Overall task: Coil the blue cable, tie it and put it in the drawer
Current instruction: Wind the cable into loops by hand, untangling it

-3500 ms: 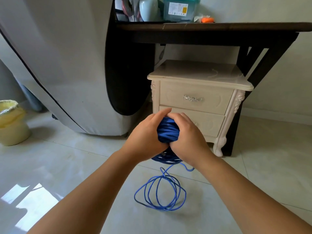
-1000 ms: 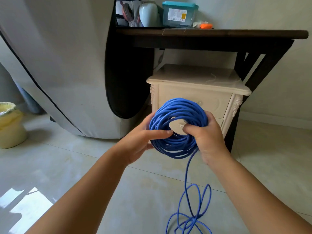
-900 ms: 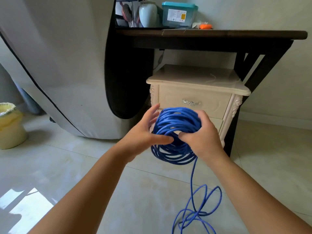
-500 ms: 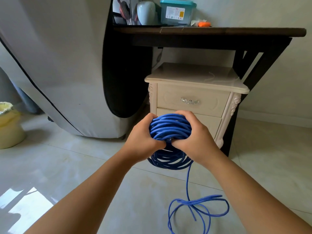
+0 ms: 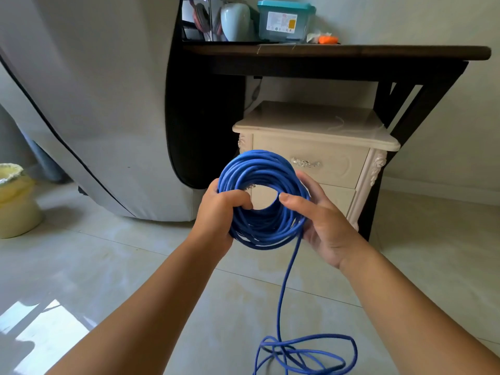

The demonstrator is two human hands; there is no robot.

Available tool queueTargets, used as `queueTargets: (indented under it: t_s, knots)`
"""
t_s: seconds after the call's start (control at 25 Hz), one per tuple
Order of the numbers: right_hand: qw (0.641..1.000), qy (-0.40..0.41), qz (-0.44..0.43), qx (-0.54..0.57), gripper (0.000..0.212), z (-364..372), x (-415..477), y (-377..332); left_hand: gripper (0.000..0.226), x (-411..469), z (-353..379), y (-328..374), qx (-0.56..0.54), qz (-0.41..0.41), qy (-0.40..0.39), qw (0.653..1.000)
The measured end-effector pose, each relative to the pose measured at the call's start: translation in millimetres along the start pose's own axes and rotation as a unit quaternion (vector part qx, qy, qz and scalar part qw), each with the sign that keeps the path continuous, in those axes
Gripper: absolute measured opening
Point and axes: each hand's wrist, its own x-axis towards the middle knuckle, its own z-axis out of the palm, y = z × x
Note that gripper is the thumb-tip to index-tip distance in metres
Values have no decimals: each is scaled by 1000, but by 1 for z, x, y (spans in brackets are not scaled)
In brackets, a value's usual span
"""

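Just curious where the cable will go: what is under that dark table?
A cream nightstand stands under the dark table, top drawer shut. The blue cable coil and right hand cover much of its lower drawer; a grey cover hides whatever lies further left.

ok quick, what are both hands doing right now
Left hand: grips the blue cable coil's left side, fingers curled through it.
Right hand: pinches the coil's right side, thumb in front, fingers behind.

tiled floor [image 5: 135,266] carries loose loops of blue cable [image 5: 280,345], nightstand [image 5: 311,125], bin [image 5: 16,207].
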Motion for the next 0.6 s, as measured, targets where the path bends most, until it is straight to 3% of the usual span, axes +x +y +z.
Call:
queueTargets:
  t_s: [0.16,0.28,0.36,0.48,0.6]
  knots:
    - [1000,-2,-4,-10,96,8,0,10,30,-6,5,-3,-75,-44,10,996]
    - [999,50,-8,14,99,4,4,10,33,-15,15,-9,-106,-65,-45,991]
    - [997,68,-8,33,81,-5,5,0,34,-19,18,-13,-114,-65,-90,987]
    - [994,109,10,2,30,-7,5,-2,52,-18,15,-19,-86,-90,-128,984]
    - [986,157,-10,-50,31,-4,7,2,60,-14,12,-20,-48,-125,-127,983]
